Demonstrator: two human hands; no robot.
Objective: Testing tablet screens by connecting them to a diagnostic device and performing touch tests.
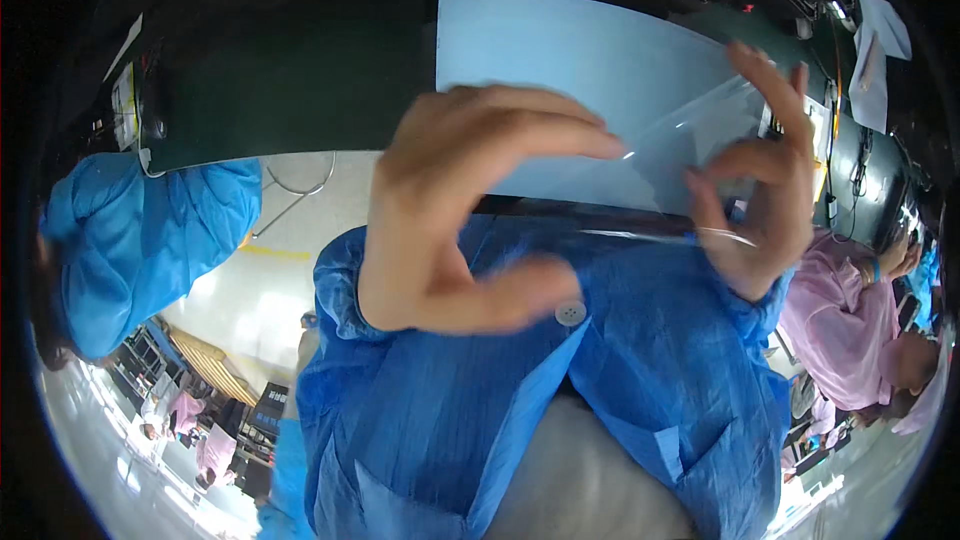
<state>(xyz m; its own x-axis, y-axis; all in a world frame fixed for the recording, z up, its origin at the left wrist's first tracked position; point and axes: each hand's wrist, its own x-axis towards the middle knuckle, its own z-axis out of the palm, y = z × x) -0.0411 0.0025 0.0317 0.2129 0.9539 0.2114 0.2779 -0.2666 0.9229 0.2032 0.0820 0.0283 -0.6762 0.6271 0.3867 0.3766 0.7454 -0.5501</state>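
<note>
Both my hands are raised close to the camera in front of my blue coat (480,410). Between them is a clear film sheet (680,140), thin and glossy. My left hand (460,210) is curled in a C shape, with its fingertips on the film's left edge and the thumb below. My right hand (765,190) pinches the film's right side between thumb and forefinger, its other fingers spread upward. Behind the film a light blue mat (560,50) lies on a dark table (300,70).
A person in a blue coat (150,240) stands at the left and one in a pink coat (860,310) at the right. White papers (880,40) and cables lie at the table's far right. A metal stool frame (300,185) stands on the pale floor.
</note>
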